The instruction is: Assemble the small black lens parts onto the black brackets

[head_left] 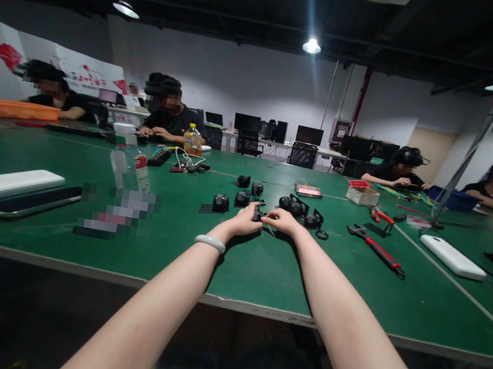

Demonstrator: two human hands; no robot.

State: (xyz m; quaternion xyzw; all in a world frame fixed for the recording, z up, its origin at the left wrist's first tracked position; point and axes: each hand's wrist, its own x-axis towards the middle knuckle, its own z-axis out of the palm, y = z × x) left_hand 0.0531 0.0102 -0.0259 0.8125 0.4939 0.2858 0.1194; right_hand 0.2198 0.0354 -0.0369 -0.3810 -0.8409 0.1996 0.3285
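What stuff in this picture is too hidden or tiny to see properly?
Head view: dark piece between left hand and right hand, mostly hidden by them.
Head view: orange tray, its end cut off by the left edge.
Head view: pink-topped item, its surface details hidden by pixelation.

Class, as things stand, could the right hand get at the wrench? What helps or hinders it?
Probably yes. The wrench lies on the table to the right of the right hand. A black ring sits between, but looks low enough to pass over.
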